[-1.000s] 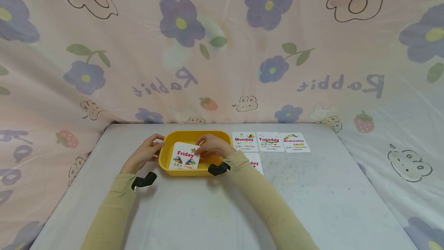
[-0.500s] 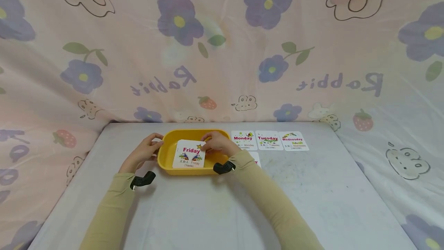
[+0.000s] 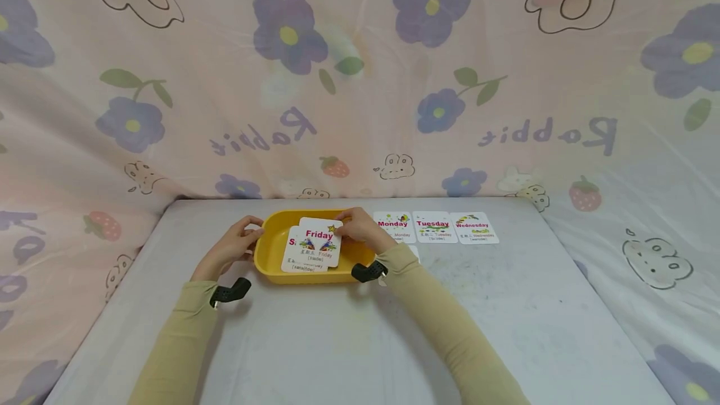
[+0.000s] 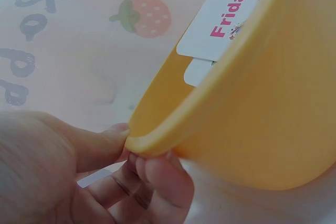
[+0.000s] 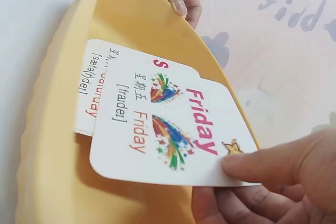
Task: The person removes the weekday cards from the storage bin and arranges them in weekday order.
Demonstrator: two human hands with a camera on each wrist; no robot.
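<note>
A pink cloth (image 3: pixel 371 80) printed with flowers and rabbits hangs along the far side and both ends of the pale worktop (image 3: pixel 337 342). A yellow tray (image 3: pixel 272 245) sits on the far part of the worktop, left of centre. The left hand (image 3: pixel 232 245) pinches the tray's left rim, thumb above and fingers below, closed onto it. The right hand (image 3: pixel 362 230) pinches the far right corner of the Friday card (image 3: pixel 319 244), thumb on its face and fingers behind. That card is over the tray, covering part of the Saturday card (image 3: pixel 304 267) inside. To the tray's right, the Monday card (image 3: pixel 394 224), Tuesday card (image 3: pixel 435 227) and Wednesday card (image 3: pixel 474 228) lie in a row.
</note>
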